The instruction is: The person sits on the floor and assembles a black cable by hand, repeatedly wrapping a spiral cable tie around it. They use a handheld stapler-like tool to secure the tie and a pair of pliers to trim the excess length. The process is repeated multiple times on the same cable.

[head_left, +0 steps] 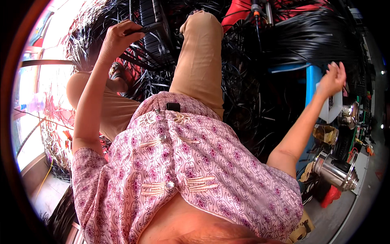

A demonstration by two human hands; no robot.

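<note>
My left hand (118, 35) is raised at upper left, its thumb and fingers closed on a black flat strip (140, 31). That strip meets the edge of a black piece with close rows of strips (151, 51), standing in front of my knees. Far out to the right, my right hand (332, 80) is lifted beside a blue table edge (310, 81). Its fingers are curled together; whatever lies in them, if anything, is too small to make out. A thick bundle of black strips (310, 38) lies just beyond that hand.
Loose black strips (239, 81) tangle around my legs. Below my right hand stand a white container (334, 107), a glass jar (326, 134) and a shiny metal canister (334, 170). Red plastic (236, 14) shows at the top. Bright light washes out the left side.
</note>
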